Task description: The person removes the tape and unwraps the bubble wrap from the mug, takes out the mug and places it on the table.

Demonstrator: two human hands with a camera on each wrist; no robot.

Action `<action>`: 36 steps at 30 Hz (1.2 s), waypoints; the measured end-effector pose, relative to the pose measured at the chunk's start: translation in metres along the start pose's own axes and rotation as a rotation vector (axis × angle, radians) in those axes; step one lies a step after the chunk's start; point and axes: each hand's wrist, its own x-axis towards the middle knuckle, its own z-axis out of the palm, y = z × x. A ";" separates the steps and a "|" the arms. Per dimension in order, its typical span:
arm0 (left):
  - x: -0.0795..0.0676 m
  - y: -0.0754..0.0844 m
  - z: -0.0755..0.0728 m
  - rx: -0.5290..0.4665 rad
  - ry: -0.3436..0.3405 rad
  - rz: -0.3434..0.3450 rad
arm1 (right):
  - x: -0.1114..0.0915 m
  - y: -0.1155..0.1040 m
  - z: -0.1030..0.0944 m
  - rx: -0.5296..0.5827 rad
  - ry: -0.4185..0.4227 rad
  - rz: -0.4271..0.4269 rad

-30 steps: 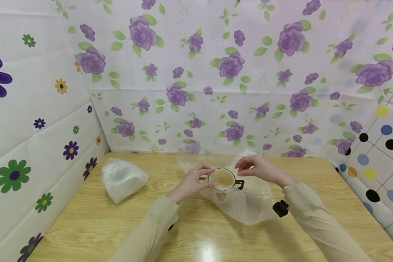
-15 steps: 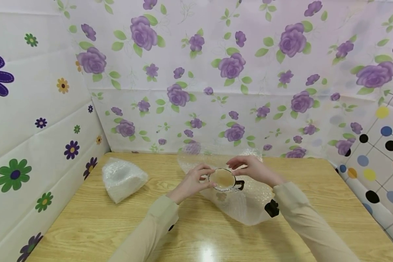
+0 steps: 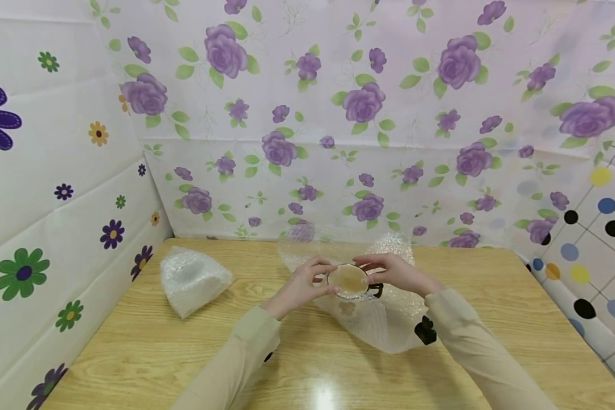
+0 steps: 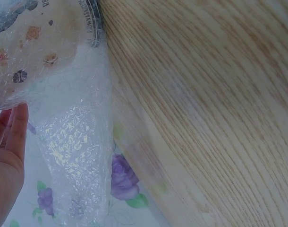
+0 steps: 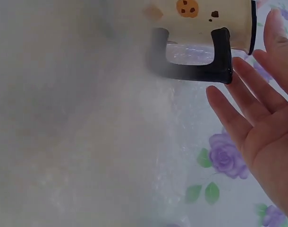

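A cream mug (image 3: 347,280) with a dark rim and black handle (image 3: 376,290) stands mouth up on a sheet of bubble wrap (image 3: 384,326). My left hand (image 3: 301,285) holds its left side, thumb toward me and fingers at the far side. In the left wrist view, clear wrap covers the mug's patterned wall (image 4: 38,54), with my fingertips under it. My right hand (image 3: 392,272) is at the right of the rim, above the handle. Its fingers are loosely extended beside the rim and handle in the right wrist view.
At the left of the wooden table (image 3: 148,353) lies a bundle wrapped in bubble wrap (image 3: 193,282). The wrap's far end stands up near the flowered back cloth (image 3: 210,171). A black wrist device (image 3: 426,330) hangs at the right cuff.
My right hand has moved left and slightly down, from beside the mug to its rim near the handle. My left hand and the mug have stayed in place.
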 end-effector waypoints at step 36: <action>0.004 0.003 0.002 0.007 0.043 0.036 | -0.002 0.002 0.003 0.009 -0.029 0.052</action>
